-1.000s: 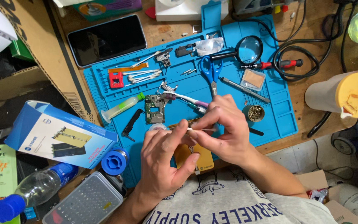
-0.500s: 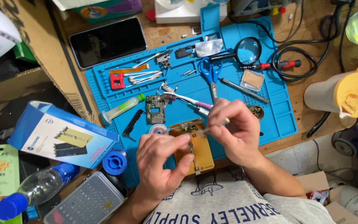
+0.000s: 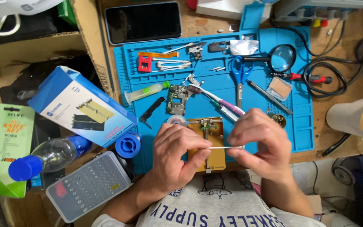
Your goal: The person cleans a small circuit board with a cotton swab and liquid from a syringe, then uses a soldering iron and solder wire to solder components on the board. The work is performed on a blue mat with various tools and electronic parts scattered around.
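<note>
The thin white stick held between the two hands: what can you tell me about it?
The thin white stick is slender, straight and pale, possibly a cotton swab, though its tips are hidden. It lies nearly level, stretched between the left hand and the right hand, each pinching one end between thumb and fingers. It hangs just above the gold-coloured metal holder plate on the blue work mat, touching only the fingers as far as can be seen.

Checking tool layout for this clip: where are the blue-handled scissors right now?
In the head view, the blue-handled scissors lie on the upper middle of the blue mat, just left of the magnifying glass, above the right hand.
</note>
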